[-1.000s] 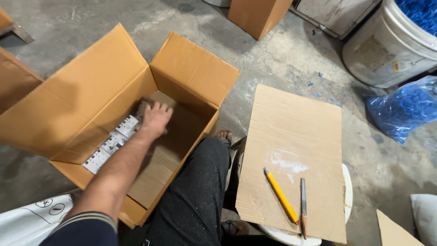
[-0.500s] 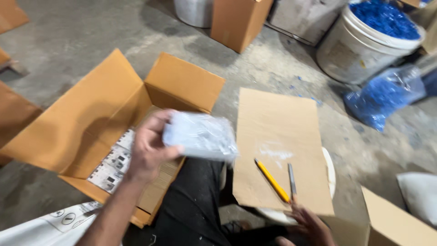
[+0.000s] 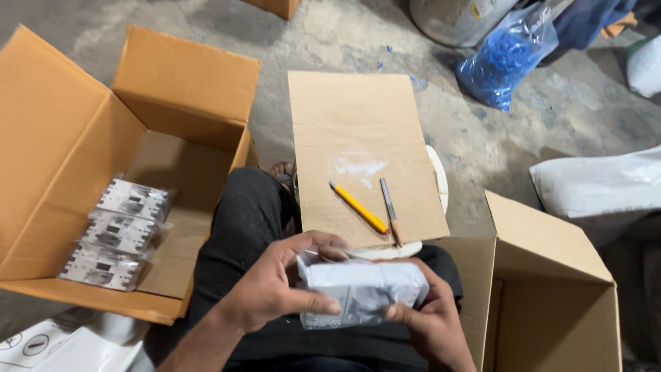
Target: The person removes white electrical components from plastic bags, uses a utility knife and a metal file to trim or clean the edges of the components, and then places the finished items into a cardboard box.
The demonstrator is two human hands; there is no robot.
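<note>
Both hands hold a grey-white packet wrapped in clear plastic [image 3: 361,291] over my lap. My left hand [image 3: 272,289] grips its left end with the thumb across the front. My right hand [image 3: 430,317] cups its right end from below. In front of me a flat cardboard sheet [image 3: 358,131] lies on a round white stool [image 3: 438,179], with a yellow-handled cutter [image 3: 358,207] and a thin grey blade [image 3: 390,210] on it.
An open cardboard box [image 3: 82,124] at my left holds three more wrapped packets [image 3: 117,234]. A second open box [image 3: 551,296] stands at my right. A blue-filled plastic bag [image 3: 506,58], a white sack [image 3: 599,182] and a bucket [image 3: 458,17] sit on the concrete floor.
My left hand reached into the left box, lifted a packet out and brought it to my lap, where my right hand joined it. The view swung toward the right.
</note>
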